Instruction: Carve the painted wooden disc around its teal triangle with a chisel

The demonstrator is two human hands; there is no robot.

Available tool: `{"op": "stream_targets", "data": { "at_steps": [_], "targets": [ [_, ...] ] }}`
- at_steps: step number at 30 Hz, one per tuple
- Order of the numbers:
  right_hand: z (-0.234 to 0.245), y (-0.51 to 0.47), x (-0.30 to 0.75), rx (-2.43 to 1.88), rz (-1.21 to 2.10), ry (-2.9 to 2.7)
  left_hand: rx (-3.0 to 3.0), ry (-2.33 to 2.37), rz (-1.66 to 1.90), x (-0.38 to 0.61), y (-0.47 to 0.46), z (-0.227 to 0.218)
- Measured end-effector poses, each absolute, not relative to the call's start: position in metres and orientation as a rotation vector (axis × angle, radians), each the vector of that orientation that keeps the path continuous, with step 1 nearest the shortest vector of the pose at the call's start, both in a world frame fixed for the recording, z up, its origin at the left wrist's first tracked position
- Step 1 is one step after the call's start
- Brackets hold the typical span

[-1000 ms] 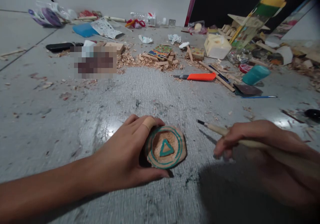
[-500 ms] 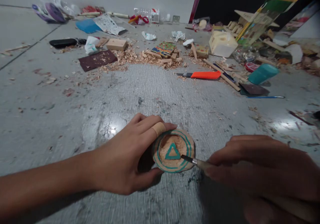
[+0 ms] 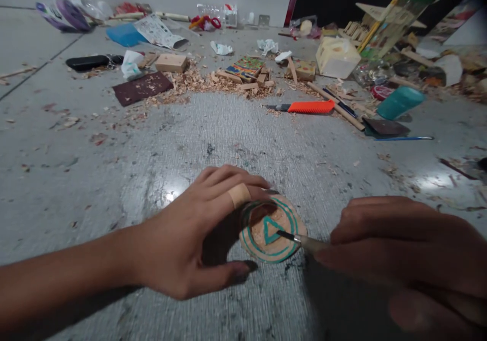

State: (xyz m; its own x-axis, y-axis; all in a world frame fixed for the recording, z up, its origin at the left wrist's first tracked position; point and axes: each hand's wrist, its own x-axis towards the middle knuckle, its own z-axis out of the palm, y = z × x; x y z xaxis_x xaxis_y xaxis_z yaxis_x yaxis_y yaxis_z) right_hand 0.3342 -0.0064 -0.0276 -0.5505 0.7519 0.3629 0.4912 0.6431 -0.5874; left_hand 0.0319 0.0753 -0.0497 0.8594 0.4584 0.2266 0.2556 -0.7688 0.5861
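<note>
A round wooden disc [image 3: 258, 235] lies on the grey floor, with teal rings near its rim and a teal triangle outline inside a carved hollow. My left hand [image 3: 198, 229], a tan bandage round one finger, is spread open at the disc's left side. Its fingertips reach the upper edge, while the thumb is off the disc. From the right, my right hand [image 3: 403, 254] grips a small paintbrush [image 3: 297, 238] with a pale handle. The dark bristles are at the right corner of the triangle; whether they touch the wood I cannot tell.
Farther away lie an orange utility knife [image 3: 312, 107], brown sandpaper [image 3: 142, 88], wood shavings [image 3: 198, 82] and a wooden block [image 3: 171, 62]. At the right are a teal bottle [image 3: 400, 102], a thin blue stick [image 3: 405, 138] and a whitish block-shaped container [image 3: 338, 58].
The disc has turned and slid slightly right, so the triangle points more to the upper left. My left thumb has come away from its edge. The brush stays near the triangle.
</note>
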Motion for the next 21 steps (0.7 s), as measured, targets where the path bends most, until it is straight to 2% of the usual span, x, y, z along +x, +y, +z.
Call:
{"op": "stream_targets", "data": {
  "at_steps": [6, 14, 21],
  "targets": [
    [-0.024, -0.003, 0.330, -0.925, 0.840, -2.145, 2.539, 0.450, 0.319, 0.032, 0.075, -0.052],
    [-0.021, 0.010, 0.327, -0.963, 0.751, -2.257, 2.543, 0.489, 0.484, 0.032, 0.076, -0.051],
    [-0.015, 0.013, 0.327, -0.965, 0.709, -2.312, 2.548, 0.477, 0.358, 0.034, 0.076, -0.052]
  ]
}}
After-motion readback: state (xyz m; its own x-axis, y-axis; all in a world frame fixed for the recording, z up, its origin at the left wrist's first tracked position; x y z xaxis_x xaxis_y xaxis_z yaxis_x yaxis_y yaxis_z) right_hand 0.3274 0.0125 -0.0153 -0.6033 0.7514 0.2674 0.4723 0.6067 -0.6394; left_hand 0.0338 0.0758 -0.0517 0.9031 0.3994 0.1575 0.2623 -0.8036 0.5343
